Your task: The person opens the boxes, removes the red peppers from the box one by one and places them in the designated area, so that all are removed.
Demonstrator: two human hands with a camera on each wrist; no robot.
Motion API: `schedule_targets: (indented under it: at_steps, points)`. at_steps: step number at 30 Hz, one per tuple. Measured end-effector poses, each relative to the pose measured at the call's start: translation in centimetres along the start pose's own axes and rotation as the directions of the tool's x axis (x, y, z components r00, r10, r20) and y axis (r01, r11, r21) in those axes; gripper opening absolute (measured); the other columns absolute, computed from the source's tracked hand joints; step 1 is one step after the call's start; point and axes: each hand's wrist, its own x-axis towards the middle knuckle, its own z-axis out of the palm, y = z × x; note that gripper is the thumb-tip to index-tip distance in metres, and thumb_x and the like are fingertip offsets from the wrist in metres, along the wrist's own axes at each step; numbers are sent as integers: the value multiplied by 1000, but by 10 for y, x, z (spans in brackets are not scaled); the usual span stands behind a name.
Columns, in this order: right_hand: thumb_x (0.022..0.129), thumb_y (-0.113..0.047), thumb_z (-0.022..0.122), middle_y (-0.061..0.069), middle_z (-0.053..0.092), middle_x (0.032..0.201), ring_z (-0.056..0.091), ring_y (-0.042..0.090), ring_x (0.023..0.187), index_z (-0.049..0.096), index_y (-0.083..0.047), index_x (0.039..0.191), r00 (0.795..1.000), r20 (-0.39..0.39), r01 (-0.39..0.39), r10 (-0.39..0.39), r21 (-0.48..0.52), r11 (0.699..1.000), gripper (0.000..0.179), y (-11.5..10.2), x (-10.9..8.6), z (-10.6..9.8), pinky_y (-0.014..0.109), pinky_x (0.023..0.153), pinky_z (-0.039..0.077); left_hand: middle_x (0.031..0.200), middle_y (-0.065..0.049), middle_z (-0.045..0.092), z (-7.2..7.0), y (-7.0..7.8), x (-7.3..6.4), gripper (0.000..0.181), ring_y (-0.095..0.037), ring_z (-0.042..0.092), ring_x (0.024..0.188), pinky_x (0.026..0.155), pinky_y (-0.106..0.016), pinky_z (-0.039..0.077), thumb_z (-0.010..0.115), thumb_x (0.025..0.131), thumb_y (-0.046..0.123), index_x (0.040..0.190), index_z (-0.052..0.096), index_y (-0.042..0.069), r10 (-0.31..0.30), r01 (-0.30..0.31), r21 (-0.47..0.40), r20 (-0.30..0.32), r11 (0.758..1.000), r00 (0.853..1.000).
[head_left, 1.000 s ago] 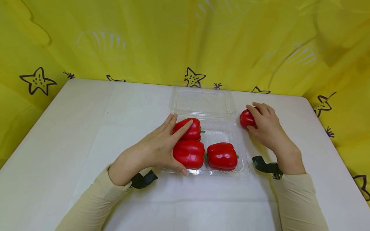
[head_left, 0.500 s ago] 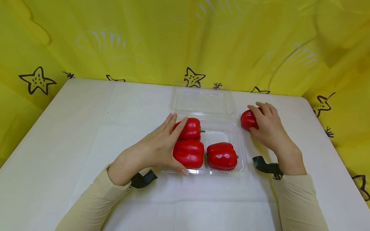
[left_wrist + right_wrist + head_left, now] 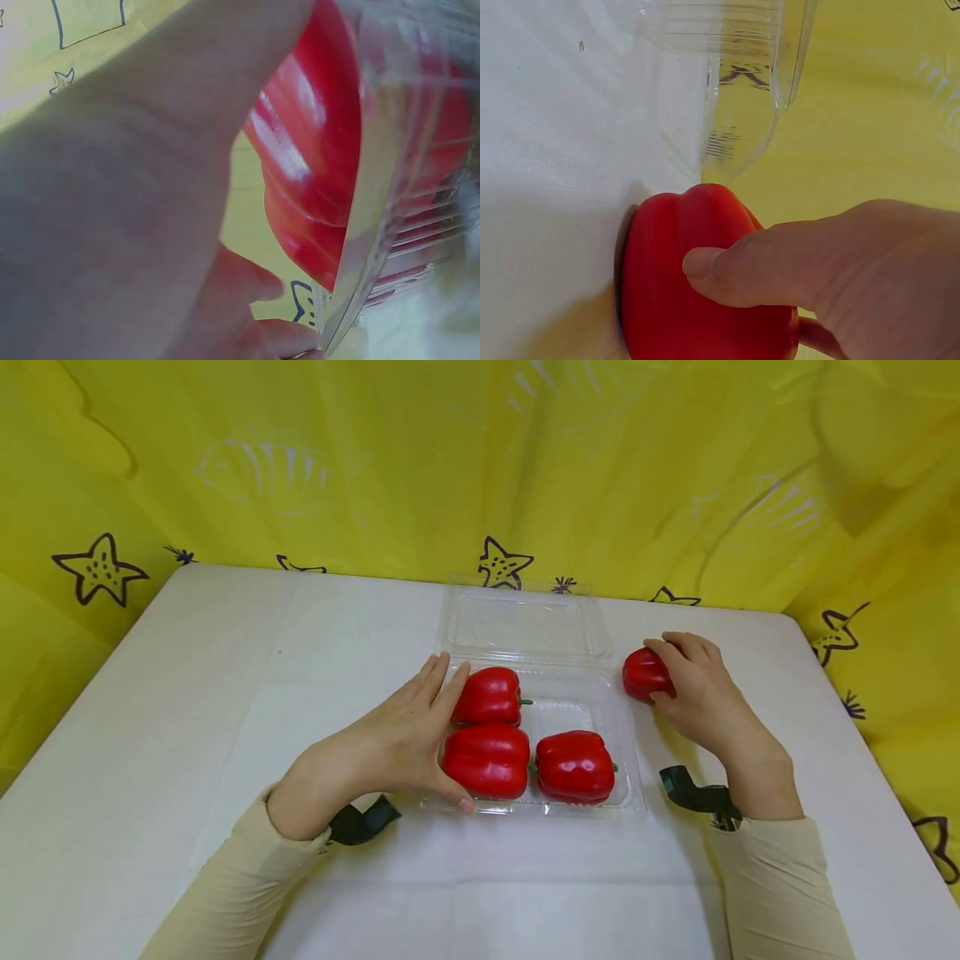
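A clear plastic clamshell box (image 3: 566, 714) lies opened in the middle of the table. Three red bell peppers are in it: a back left pepper (image 3: 492, 695), a front left pepper (image 3: 491, 762) and a front right pepper (image 3: 576, 767). My left hand (image 3: 386, 747) rests along the box's left side, thumb and fingers spread and nearly straight beside the two left peppers. Right of the box, my right hand (image 3: 701, 697) grips another red bell pepper (image 3: 645, 675) from above. In the right wrist view, its thumb presses the side of that pepper (image 3: 705, 315).
The box's clear lid (image 3: 528, 625) lies folded back toward the yellow curtain (image 3: 420, 468) behind the table. A white cloth (image 3: 187, 693) covers the tabletop. Dark camera mounts (image 3: 367, 822) stick out from both wrists.
My left hand has slid slightly left, and its index finger has come off the top of the back left pepper. My right hand and its pepper have shifted only slightly.
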Motion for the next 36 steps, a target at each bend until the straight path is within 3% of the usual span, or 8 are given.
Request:
schedule_targets:
  at_steps: [8, 14, 25, 36]
  points:
    - [81, 5, 70, 31, 33, 149, 22, 51, 140, 45, 3, 141, 999, 9, -53, 53, -5, 999, 65, 4, 0, -1, 72, 98, 41, 166, -22, 4, -1, 0, -1, 137, -39, 1, 155, 120, -53, 28, 85, 62, 62, 159, 7, 4, -2, 2, 8, 10, 1000, 1000]
    - [80, 4, 70, 32, 30, 151, 18, 53, 141, 43, 2, 142, 998, 24, -52, 52, -10, 999, 67, 6, 0, -2, 74, 100, 38, 166, -22, 4, -1, 0, -1, 137, -38, 2, 155, 121, -52, 27, 85, 62, 62, 159, 8, 4, 2, -2, 5, 12, 1000, 1000]
    - [81, 0, 73, 30, 30, 153, 16, 51, 145, 43, 0, 143, 999, -36, -7, 7, 15, 1000, 69, -8, -5, -16, 73, 102, 37, 166, -23, 5, 1, -1, 1, 136, -39, 3, 155, 121, -51, 26, 86, 62, 61, 159, 9, 3, 10, -10, -6, -6, 1000, 1000]
    - [84, -3, 74, 25, 39, 150, 32, 47, 137, 50, -1, 139, 989, -102, 111, -105, 54, 992, 61, -32, -14, -25, 69, 95, 46, 166, -22, 5, 2, -1, 1, 137, -39, 3, 155, 121, -51, 27, 86, 62, 61, 159, 8, 6, 5, -5, -11, -4, 1000, 1000]
